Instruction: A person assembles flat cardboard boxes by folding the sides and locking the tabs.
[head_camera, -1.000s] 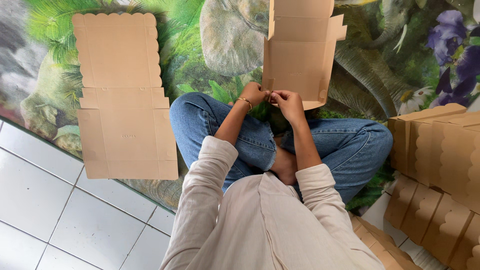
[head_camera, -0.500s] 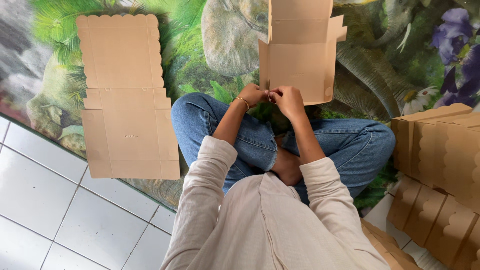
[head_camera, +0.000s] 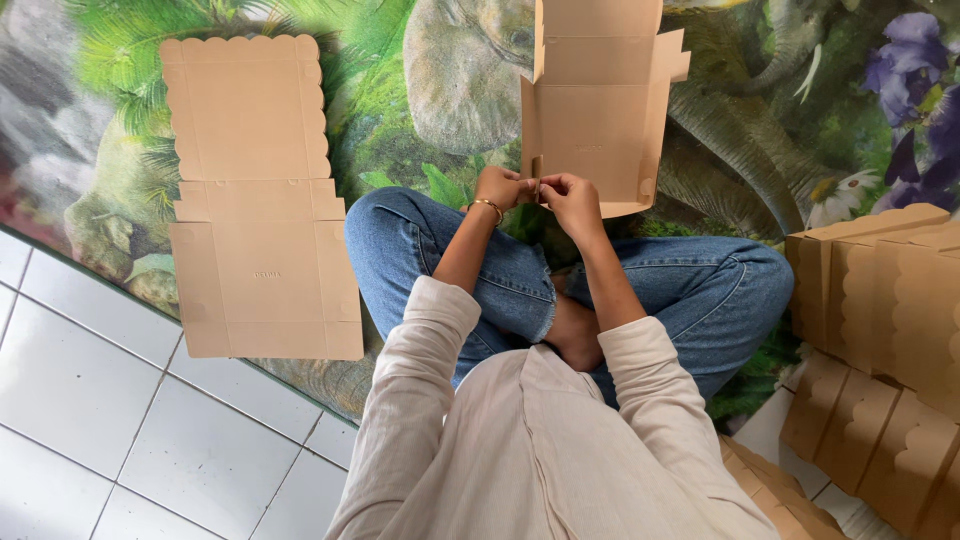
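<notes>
Two flat cardboard box blanks — one stack of folded boxes — two hands.

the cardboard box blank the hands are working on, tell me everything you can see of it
The box blank is plain brown cardboard, die-cut and creased into panels, with small side flaps sticking out on its right edge. It lies partly folded on the jungle-print mat, in front of the person's crossed legs, its top cut off by the frame. The left hand and right hand pinch a narrow flap at its near left corner, raised upright.
</notes>
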